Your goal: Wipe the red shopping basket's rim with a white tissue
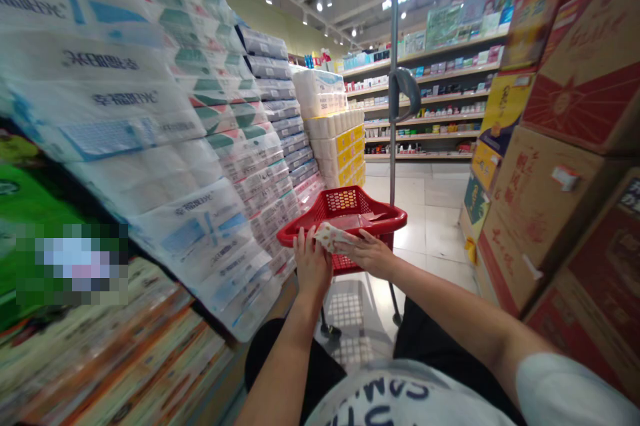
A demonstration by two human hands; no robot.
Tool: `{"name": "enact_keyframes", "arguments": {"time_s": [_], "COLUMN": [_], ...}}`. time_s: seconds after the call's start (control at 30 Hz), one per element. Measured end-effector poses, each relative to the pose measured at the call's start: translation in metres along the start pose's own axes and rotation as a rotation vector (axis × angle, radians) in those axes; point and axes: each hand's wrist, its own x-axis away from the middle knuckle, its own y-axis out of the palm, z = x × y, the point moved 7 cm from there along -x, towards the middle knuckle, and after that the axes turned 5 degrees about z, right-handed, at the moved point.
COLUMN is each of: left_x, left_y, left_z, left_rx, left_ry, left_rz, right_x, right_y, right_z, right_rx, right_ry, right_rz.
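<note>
A red basket cart (395,218) stands in front of me, with a pinkish flat item (350,221) inside it. Against the near rim, my left hand (311,258) has its fingers bent beside a small white patterned packet (334,238). My right hand (373,254) lies over the packet's right part, its fingers wrapped on it. The packet sits between both hands at the rim. How firmly my left fingers touch it is hard to tell.
Tall stacks of wrapped tissue packs (185,199) line the left. Cardboard boxes (530,193) are piled on the right. A grey pole (393,159) rises by the cart. Stocked shelves (430,116) stand beyond the tiled floor (425,213).
</note>
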Motion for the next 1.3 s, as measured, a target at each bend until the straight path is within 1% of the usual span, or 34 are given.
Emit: {"name": "enact_keyframes", "arguments": {"time_s": [0.1, 0.27, 0.43, 0.47, 0.57, 0.63, 0.73, 0.77, 0.97, 1.1, 1.13, 1.2, 1.3], "left_x": [0.000, -0.001, -0.002, -0.002, -0.002, -0.002, -0.001, -0.001, -0.005, -0.007, -0.007, -0.006, -0.004], "left_y": [0.001, 0.000, 0.000, 0.000, 0.000, 0.001, 0.002, 0.002, 0.001, 0.000, 0.000, 0.000, -0.001], "left_z": [-0.001, -0.002, -0.001, -0.002, -0.002, -0.002, -0.003, -0.003, -0.003, -0.002, -0.002, -0.002, -0.004], "left_rx": [-0.001, 0.007, 0.012, 0.011, 0.004, 0.001, -0.002, -0.004, -0.021, -0.034, -0.036, -0.038, -0.035], "left_ry": [-0.009, -0.024, -0.015, -0.017, -0.021, -0.016, -0.008, -0.007, -0.005, 0.009, 0.013, 0.017, 0.012], "left_rz": [-0.001, 0.030, 0.028, 0.027, 0.037, 0.045, 0.041, 0.040, 0.032, 0.030, 0.028, 0.030, 0.039], "right_x": [-0.003, -0.015, -0.025, -0.027, -0.034, -0.040, -0.049, -0.052, -0.068, -0.076, -0.076, -0.077, -0.080], "right_y": [-0.004, -0.021, -0.025, -0.026, -0.028, -0.027, -0.025, -0.024, -0.013, -0.010, -0.008, -0.001, 0.008], "right_z": [0.000, 0.003, 0.000, 0.003, 0.015, 0.018, 0.015, 0.016, 0.045, 0.068, 0.072, 0.076, 0.076], "right_rx": [0.016, -0.043, -0.116, -0.130, -0.155, -0.160, -0.174, -0.186, -0.275, -0.199, -0.190, -0.188, -0.158], "right_ry": [0.034, 0.232, 0.258, 0.287, 0.439, 0.467, 0.405, 0.411, 0.655, 0.792, 0.809, 0.806, 0.721], "right_rz": [0.049, 0.127, 0.103, 0.102, 0.089, 0.049, -0.029, -0.053, -0.234, -0.272, -0.304, -0.425, -0.600]}}
